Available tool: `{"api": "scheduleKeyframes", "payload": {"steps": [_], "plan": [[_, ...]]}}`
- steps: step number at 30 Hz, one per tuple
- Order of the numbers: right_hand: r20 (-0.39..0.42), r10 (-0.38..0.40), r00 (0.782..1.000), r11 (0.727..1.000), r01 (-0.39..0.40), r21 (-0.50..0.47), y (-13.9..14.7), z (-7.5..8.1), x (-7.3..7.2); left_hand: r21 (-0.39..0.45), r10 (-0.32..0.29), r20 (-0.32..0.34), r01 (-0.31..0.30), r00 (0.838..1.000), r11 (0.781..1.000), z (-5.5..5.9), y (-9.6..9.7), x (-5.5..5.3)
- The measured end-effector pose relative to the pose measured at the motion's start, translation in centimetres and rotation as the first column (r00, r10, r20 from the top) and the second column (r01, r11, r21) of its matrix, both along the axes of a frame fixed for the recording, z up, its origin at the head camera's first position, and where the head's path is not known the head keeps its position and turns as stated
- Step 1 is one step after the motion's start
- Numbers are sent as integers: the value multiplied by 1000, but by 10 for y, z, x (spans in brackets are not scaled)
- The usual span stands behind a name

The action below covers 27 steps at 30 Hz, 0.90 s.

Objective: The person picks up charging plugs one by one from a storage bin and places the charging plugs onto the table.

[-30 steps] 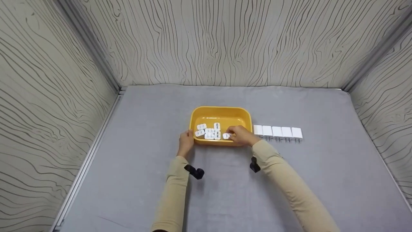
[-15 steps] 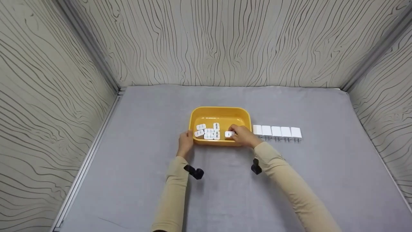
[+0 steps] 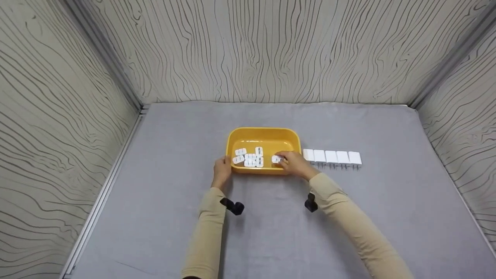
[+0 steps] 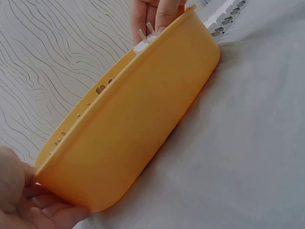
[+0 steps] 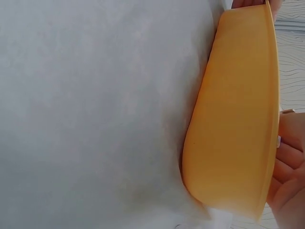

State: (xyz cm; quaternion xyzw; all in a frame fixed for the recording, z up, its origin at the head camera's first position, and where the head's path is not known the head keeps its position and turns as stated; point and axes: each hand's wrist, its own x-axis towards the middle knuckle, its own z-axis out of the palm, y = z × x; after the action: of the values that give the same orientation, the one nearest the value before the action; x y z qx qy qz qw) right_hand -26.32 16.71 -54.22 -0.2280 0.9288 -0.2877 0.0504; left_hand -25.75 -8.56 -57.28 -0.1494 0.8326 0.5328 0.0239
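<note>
A yellow rectangular plastic basin (image 3: 267,133) sits on the table with several small white plug adapters (image 3: 250,162) gathered in its left half. My left hand (image 3: 221,173) grips its left end, thumb at the rim and fingers against the outer wall in the left wrist view. Over the basin's right part, my right hand (image 3: 296,164) pinches another white plug adapter (image 3: 276,159). Its two metal prongs point upward in the left wrist view (image 4: 147,32). The near wall of the basin (image 5: 233,109) hides most of that adapter in the right wrist view.
Right of the basin stands a row of several white plug adapters (image 3: 331,156), side by side with prongs toward me. Grey cloth (image 3: 267,232) covers the table. Wood-patterned panels (image 3: 248,50) enclose the back and both sides.
The right hand has shifted slightly to the right and turned the pinched plug adapter a little. The left hand keeps its hold on the basin, and the other adapters lie as before.
</note>
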Motion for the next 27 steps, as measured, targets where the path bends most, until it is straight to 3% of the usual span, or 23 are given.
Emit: {"api": "scheduleKeyframes", "payload": {"steps": [7,10,12,13,16,17,20,22,25,26,27], "plan": [[21,-19,1000,999,19,-39,3,1,6,3,22,-30,-21,999,1000,3,3,3],[-9,-16,1000,998,15,-56,4,1,8,12,16,-58,-15,998,1000,-10,-1,-4],[-35,-18,999,998,16,-67,5,2,10,7,12,-105,-11,994,1000,-55,-8,-27],[-47,-19,999,997,16,-72,6,2,11,0,5,-116,-5,993,1000,-83,-13,-41],[-62,-35,997,995,29,-96,7,3,15,-27,-9,-173,5,985,1000,-188,-29,-93],[-63,-44,997,994,37,-105,7,3,17,-39,-1,-173,-5,985,999,-228,-33,-114],[-74,-70,995,991,61,-118,8,2,21,-36,5,-125,-10,992,999,-295,-43,-151],[-98,-88,991,989,76,-124,8,0,25,-43,16,-119,-21,993,999,-269,-39,-138],[-142,-101,985,988,83,-128,7,-2,29,-8,7,-80,-8,997,1000,-158,-24,-81],[-154,-103,983,988,83,-132,7,-3,30,5,8,-118,-7,993,1000,-124,-19,-62],[-167,-104,981,987,82,-136,7,-4,31,19,4,-119,-2,993,1000,-80,-13,-39]]}}
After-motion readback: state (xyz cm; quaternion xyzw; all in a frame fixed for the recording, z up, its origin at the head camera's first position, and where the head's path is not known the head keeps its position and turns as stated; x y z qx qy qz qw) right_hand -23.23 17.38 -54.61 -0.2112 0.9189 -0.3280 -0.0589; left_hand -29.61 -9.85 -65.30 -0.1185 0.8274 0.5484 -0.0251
